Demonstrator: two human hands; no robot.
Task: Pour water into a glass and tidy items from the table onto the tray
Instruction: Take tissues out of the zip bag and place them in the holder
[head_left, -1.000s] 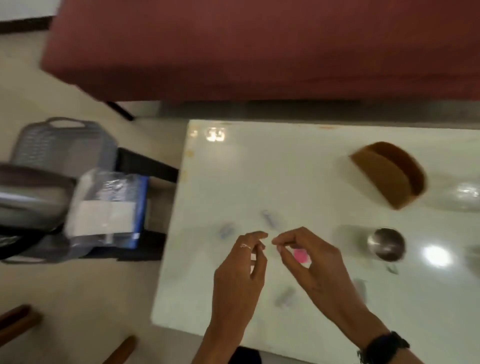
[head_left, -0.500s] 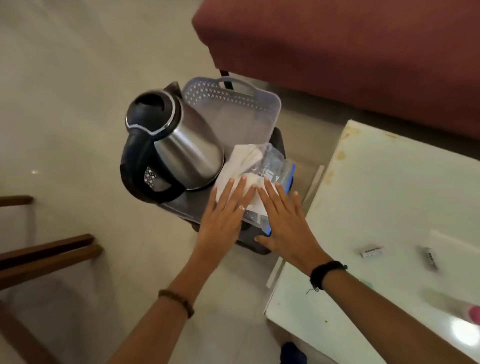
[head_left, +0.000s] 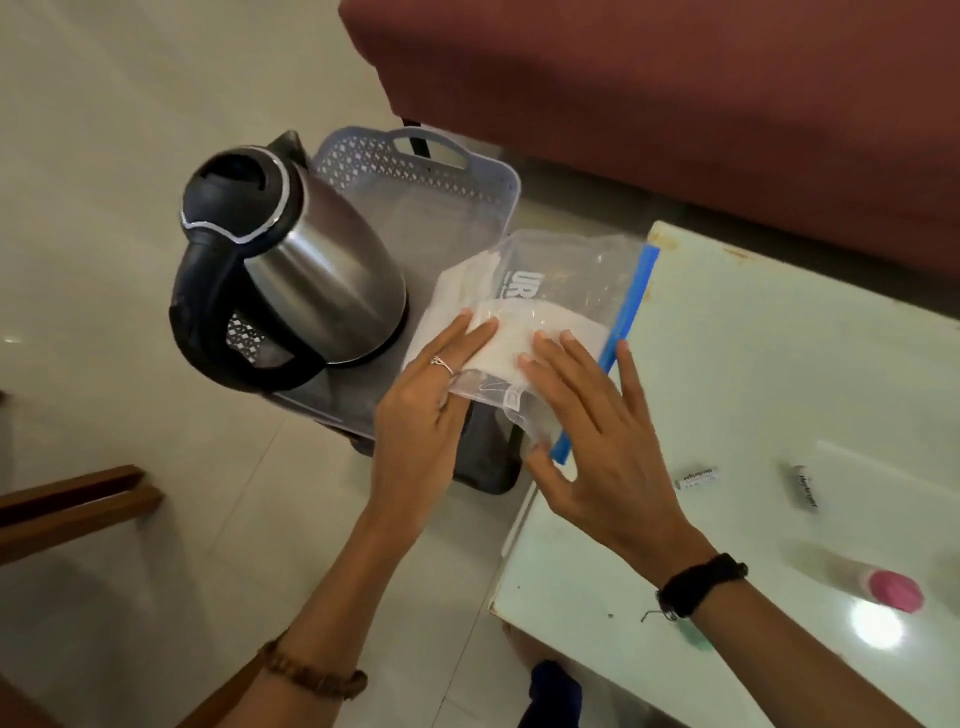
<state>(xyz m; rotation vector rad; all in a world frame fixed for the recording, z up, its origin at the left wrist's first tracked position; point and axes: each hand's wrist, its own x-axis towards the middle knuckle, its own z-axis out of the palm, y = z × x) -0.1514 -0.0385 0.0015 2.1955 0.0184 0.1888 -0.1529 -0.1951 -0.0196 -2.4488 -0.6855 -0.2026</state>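
Steel kettle (head_left: 317, 280), smooth, domed, black-handled, stands at 9 o'clock on the perforated grey plastic tray (head_left: 415, 171). At centre, a clear zip bag (head_left: 566, 301) with blue seal strip, holding white folded material, overhangs the tray's 3 o'clock edge. Left hand (head_left: 421, 415) and right hand (head_left: 597, 431) lie flat, fingers spread, pressing its top. Likely light, limp and slippery: best gripped by its edges. At 3 o'clock, small sachets (head_left: 698, 477) lie on the glossy table (head_left: 779, 338).
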